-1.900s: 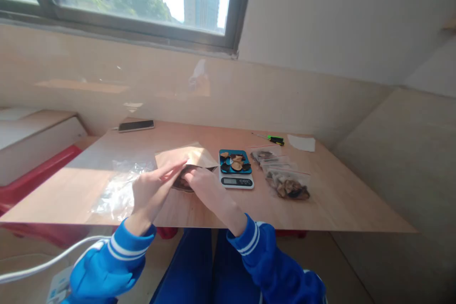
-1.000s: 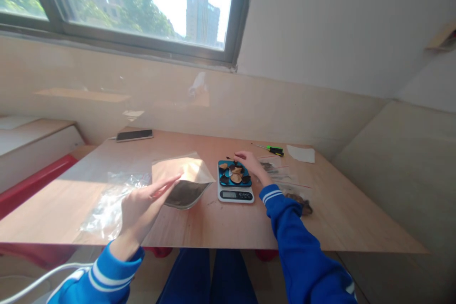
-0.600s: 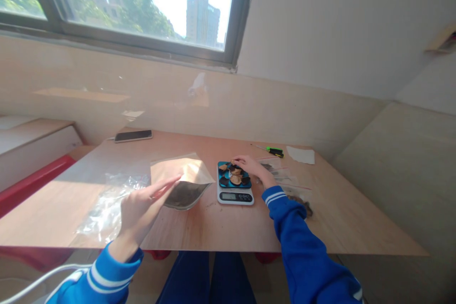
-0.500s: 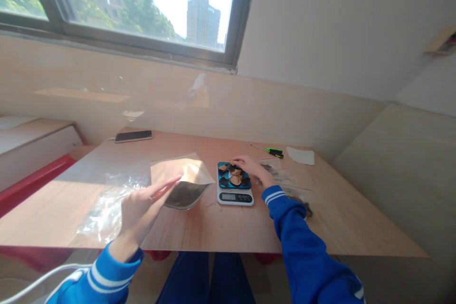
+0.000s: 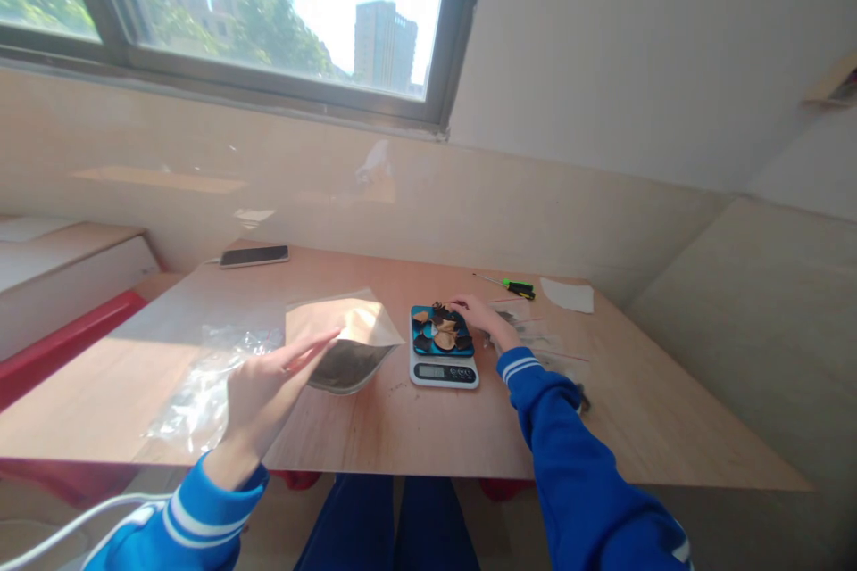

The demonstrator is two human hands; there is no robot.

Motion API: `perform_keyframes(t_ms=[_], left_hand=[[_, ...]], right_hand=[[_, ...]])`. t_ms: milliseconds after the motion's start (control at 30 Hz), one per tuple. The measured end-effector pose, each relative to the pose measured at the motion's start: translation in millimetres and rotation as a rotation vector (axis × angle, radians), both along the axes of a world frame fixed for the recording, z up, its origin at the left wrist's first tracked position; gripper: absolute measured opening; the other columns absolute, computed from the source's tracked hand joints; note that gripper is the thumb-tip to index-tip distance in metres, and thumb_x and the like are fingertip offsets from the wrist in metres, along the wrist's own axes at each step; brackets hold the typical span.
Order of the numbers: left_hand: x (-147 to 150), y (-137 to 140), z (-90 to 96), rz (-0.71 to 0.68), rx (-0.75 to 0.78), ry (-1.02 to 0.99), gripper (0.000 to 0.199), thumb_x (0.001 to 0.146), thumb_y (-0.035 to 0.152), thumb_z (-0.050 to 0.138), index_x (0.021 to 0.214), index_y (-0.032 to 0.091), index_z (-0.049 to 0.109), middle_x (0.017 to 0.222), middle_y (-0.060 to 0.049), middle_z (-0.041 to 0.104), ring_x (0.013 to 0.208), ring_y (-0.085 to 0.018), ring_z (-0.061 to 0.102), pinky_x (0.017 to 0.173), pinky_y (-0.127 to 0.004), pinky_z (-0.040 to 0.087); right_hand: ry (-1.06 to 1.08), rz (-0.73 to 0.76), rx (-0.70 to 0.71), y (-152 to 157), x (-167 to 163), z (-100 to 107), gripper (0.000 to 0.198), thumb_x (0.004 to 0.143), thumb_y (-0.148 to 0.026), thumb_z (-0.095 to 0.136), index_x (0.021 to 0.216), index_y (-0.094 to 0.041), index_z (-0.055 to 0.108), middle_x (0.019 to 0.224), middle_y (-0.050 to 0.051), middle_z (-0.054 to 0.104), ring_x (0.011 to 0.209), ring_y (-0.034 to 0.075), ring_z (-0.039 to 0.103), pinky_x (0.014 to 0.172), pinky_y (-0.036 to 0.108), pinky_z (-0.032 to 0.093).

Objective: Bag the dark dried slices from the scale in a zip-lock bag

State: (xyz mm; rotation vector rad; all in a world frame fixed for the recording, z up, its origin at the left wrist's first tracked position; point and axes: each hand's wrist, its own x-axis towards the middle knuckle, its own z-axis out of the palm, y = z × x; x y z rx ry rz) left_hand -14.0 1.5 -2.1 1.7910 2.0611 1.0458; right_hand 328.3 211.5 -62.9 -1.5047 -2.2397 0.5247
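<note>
Head view: a white digital scale [image 5: 463, 382] with a blue platform [image 5: 416, 339] rests on a wooden tabletop [image 5: 669, 428] and serves as the point of reference. Dried pieces [image 5: 445, 337], tan and dark, curled and irregular, lie on the platform; the digits on the display [image 5: 430, 371] are too small to read. The right hand [image 5: 477, 312] is at the far right corner of the scale, its fingers narrowly bunched over the dried pieces there; whether they pinch one cannot be told. To the left of the scale, a brown pouch [image 5: 327, 316] lies with its dark mouth parted toward the wearer. The left hand [image 5: 264, 388] reaches to this pouch, fingers straight and close together, their tips at its upper panel; whether the hand grips the panel cannot be told. Farther left of the scale is a crumpled clear plastic bag [image 5: 204, 384]. To the right of the scale, clear zip bags [image 5: 555, 363] lie overlapping, partly hidden by the right sleeve [image 5: 576, 455]. Beyond the scale and to its right are hand tools [image 5: 519, 288] with green and black handles, then a white sheet [image 5: 566, 295]; beyond it and well to the left lies a phone [image 5: 254, 256].
</note>
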Motion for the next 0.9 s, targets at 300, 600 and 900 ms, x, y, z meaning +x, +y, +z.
perform_keyframes(t_ms=[300, 600, 900], left_hand=[[0, 0, -0.2, 0.003, 0.015, 0.004, 0.028, 0.084, 0.043, 0.055, 0.103, 0.036, 0.074, 0.077, 0.002, 0.077, 0.072, -0.019, 0.069, 0.059, -0.024, 0.042], [0, 0, -2.8, -0.014, 0.028, 0.001, 0.028, 0.084, 0.044, 0.056, 0.103, 0.035, 0.074, 0.081, 0.002, 0.077, 0.075, -0.019, 0.070, 0.059, -0.024, 0.042], [2, 0, 3.7, 0.007, 0.018, -0.012, 0.025, 0.084, 0.041, 0.057, 0.101, 0.036, 0.075, 0.079, 0.003, 0.077, 0.073, -0.019, 0.070, 0.058, -0.023, 0.042]], right_hand=[[-0.053, -0.064, 0.014, -3, 5, -5, 0.024, 0.087, -0.020, 0.053, 0.096, -0.014, 0.074, 0.099, 0.014, 0.074, 0.090, 0.023, 0.068, 0.085, 0.033, 0.051], [-0.084, -0.063, 0.078, -5, -23, 2, 0.029, 0.093, -0.019, 0.045, 0.105, -0.012, 0.070, 0.117, 0.017, 0.068, 0.112, 0.024, 0.061, 0.100, 0.031, 0.041], [-0.008, -0.019, 0.113, -17, -36, 8, 0.037, 0.096, -0.032, 0.039, 0.098, -0.016, 0.072, 0.109, 0.014, 0.070, 0.106, 0.023, 0.062, 0.096, 0.032, 0.043]])
